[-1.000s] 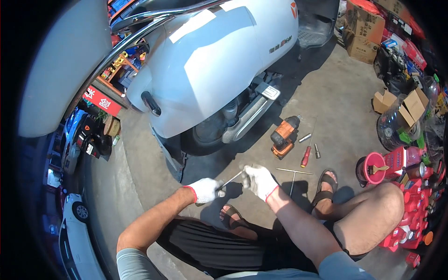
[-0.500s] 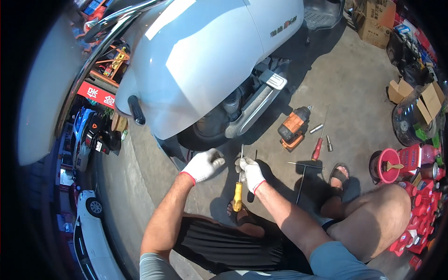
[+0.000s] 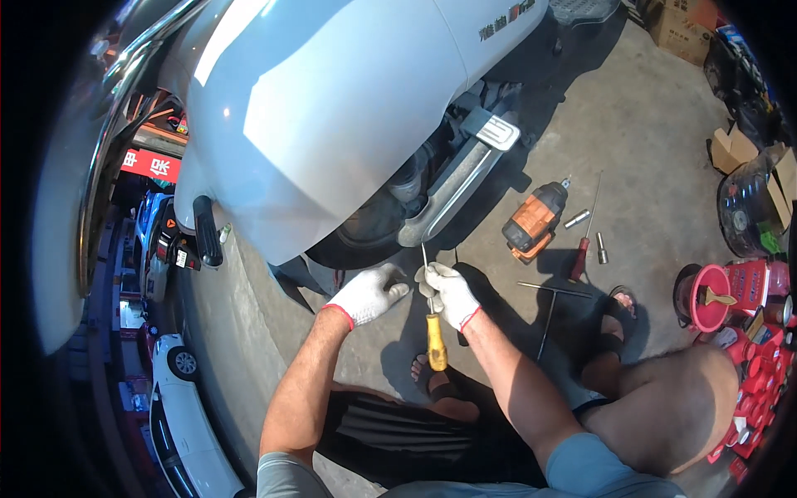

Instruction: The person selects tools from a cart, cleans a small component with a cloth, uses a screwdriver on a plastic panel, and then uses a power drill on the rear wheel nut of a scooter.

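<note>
A yellow-handled screwdriver [image 3: 437, 343] is in my right hand [image 3: 453, 292], which wears a white glove with red trim. The fingers pinch its thin shaft above the handle. The handle hangs toward me and the shaft points up toward the lower end of a grey metal arm [image 3: 455, 195] on a pale scooter [image 3: 349, 124]. I cannot tell whether the tip touches it. My left hand [image 3: 371, 296], gloved alike, hovers just left of the shaft, thumb apart from the fingers, holding nothing. Behind both hands, the dark wheel [image 3: 353, 242] sits partly hidden under the bodywork.
Right of my hands lie an orange-and-black power tool [image 3: 533, 220], two sockets [image 3: 576, 218], a red-handled screwdriver [image 3: 580, 259] and a T-handle wrench [image 3: 554, 290]. Farther right stand a red bucket [image 3: 710, 309] with a brush, red bottles and cartons. A white car [image 3: 170, 415] is at left.
The view has shifted, bringing the scooter lower and leftward. My right hand still holds the screwdriver, its shaft now closer to the metal arm. My left hand remains beside it.
</note>
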A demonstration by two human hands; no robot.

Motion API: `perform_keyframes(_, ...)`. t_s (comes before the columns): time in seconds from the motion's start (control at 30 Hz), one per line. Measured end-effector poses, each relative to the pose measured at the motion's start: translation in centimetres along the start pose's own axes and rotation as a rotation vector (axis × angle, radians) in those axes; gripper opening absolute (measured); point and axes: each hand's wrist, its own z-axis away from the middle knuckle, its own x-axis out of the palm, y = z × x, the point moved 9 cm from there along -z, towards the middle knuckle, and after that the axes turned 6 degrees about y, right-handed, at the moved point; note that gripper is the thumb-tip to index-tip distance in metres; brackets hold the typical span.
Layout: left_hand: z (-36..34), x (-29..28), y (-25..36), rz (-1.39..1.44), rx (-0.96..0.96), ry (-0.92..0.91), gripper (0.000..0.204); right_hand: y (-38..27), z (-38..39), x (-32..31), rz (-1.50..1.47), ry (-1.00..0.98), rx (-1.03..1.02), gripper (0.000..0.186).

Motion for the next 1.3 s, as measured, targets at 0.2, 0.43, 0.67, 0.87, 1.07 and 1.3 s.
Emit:
perform_keyframes(0.2,-0.5,-0.3,1.0,0.037,-0.005,0.002,0.036,-0.3,-1.5,-0.6,0.131,0.062,-0.160,0.019)
perform_keyframes(0.43,-1.0,-0.5,0.8,0.024,-0.013,-0.004,0.039,0.7,-1.3,0.2,-0.085,0.158,-0.058,0.016)
perform_keyframes(0.67,-0.6,-0.9,0.4,0.036,-0.042,0.022,0.037,0.9,-1.0,0.7,-0.193,0.052,0.004,0.016)
perform_keyframes(0.87,-0.2,-1.0,-0.3,0.117,-0.048,0.063,0.039,3.2,-4.0,2.3,-0.300,0.229,-0.193,0.016)
perform_keyframes(1.07,0.5,-0.6,-2.3,0.140,-0.139,0.092,0.040,2.5,-4.3,2.5,-0.307,0.117,-0.268,0.014)
perform_keyframes(1.3,1.3,1.4,-3.7,-0.066,-0.121,0.090,0.045,1.6,-2.4,1.5,-0.205,0.100,-0.121,0.021)
